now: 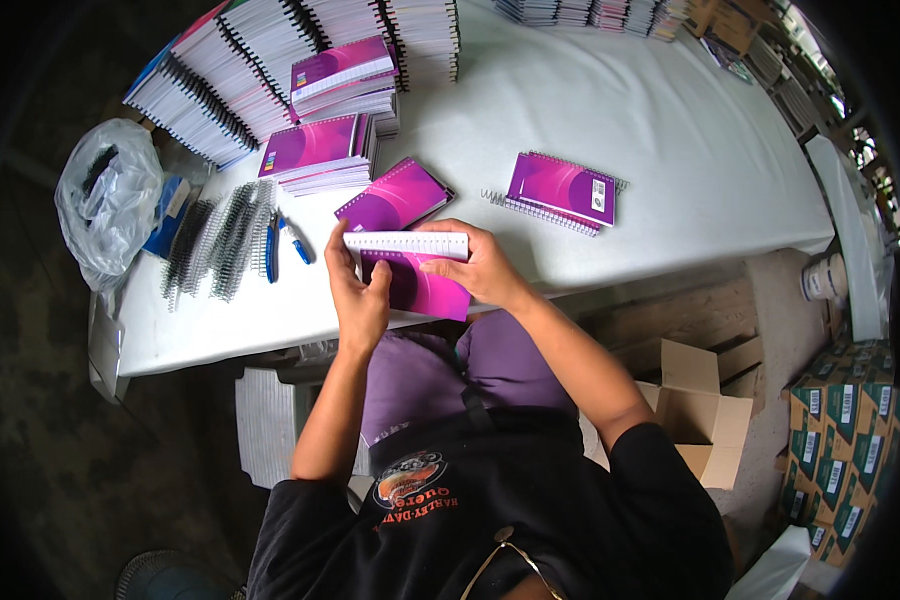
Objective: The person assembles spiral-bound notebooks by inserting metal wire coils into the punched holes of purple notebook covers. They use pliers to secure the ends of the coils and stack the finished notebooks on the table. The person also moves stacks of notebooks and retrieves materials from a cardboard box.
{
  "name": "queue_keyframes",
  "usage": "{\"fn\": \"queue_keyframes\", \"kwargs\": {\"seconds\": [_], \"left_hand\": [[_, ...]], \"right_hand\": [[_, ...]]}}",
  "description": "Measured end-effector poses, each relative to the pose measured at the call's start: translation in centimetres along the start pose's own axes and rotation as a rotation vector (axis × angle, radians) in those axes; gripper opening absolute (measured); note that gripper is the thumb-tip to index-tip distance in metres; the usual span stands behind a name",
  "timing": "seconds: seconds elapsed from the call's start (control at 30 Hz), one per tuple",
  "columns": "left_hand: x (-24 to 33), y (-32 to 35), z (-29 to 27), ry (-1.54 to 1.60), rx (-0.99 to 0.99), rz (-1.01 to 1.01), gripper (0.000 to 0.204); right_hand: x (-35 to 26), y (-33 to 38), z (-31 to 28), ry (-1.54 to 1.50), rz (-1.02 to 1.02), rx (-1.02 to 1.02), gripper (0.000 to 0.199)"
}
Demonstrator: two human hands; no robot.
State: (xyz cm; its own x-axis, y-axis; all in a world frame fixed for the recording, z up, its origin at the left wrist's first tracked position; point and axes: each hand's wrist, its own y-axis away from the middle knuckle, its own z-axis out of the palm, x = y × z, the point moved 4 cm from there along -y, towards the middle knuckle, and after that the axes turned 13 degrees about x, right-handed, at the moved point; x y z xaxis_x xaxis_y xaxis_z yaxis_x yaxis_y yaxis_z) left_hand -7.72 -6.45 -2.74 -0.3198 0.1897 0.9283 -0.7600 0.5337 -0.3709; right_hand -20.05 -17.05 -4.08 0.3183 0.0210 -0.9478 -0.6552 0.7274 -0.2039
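Between my two hands is a small notebook (425, 285) with a purple and pink cover and punched holes along its edge; its white pages show above the cover. My left hand (360, 300) grips its left side, thumb on the cover. My right hand (485, 265) holds the right side, thumb pressed across the front. No coil is visible on this notebook. Just beyond it lies another purple notebook (395, 195), tilted on the table. To the right rest purple notebooks (560, 190) with a wire coil sticking out past both ends.
Loose spiral coils (235, 240) lie at the left beside blue-handled pliers (270, 250) and a clear plastic bag (110, 200). Stacks of purple notebooks (315, 150) and tall rows of bound books (260, 75) stand behind. An open cardboard box (700, 410) sits on the floor at right.
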Motion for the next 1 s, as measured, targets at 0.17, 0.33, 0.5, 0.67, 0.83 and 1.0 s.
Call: {"fn": "queue_keyframes", "kwargs": {"seconds": [0.17,0.33,0.5,0.67,0.83,1.0], "left_hand": [[0.5,2.8,-0.7,0.184,0.243,0.069,0.036],[0.0,2.6,-1.2,0.115,0.156,0.088,0.043],[-1.9,2.5,-1.6,0.035,0.013,-0.138,0.040],[-1.2,-6.4,-7.4,-0.896,0.111,0.423,0.035],[-6.1,-15.1,-14.4,-1.368,0.123,0.100,0.032],[-5.3,-14.8,-13.3,-1.363,0.041,0.154,0.034]], "right_hand": [[-2.0,0.5,0.9,0.087,-0.237,0.102,0.020],[-2.3,-0.6,0.2,-0.027,-0.187,0.003,0.046],[0.8,-0.9,-0.4,0.097,-0.014,0.006,0.030],[0.8,-0.5,-1.2,0.126,-0.043,-0.011,0.018],[-0.3,-0.4,0.3,0.019,-0.035,-0.043,0.013],[-0.2,0.0,-0.1,0.176,-0.133,-0.155,0.027]]}}
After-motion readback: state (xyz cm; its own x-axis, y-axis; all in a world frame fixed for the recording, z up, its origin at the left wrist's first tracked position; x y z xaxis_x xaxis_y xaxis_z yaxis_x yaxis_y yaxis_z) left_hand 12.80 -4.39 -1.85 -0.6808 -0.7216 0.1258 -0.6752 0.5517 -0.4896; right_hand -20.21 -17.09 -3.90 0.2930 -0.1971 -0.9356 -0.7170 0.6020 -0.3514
